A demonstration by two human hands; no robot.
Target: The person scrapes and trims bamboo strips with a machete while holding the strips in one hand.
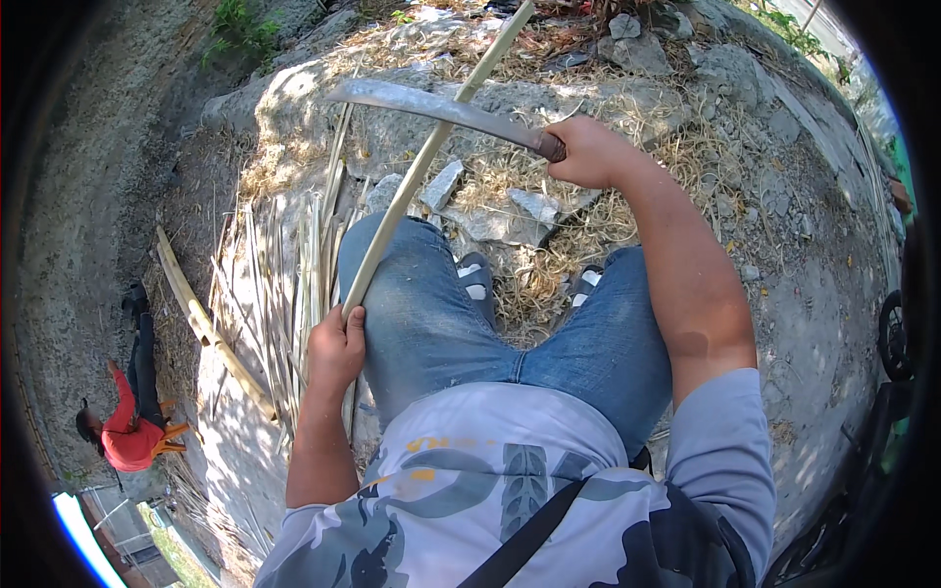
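Closed round the near end of a long pale bamboo strip [413, 186] is my left hand [336, 343], beside my left thigh. The strip slants up and away to the right, past my knee. My right hand [590, 152] grips the dark handle of a machete [423, 102], held out in front of my knees. Its long, slightly curved blade points left and crosses over the strip; whether the edge touches it I cannot tell.
Many split bamboo strips [310, 284] lie on the ground to my left, with a thicker bamboo piece [218, 333] farther out. Shavings and broken stone slabs [505, 223] cover the ground ahead. A person in red [133, 431] sits at far left. A wheel [893, 335] stands at far right.
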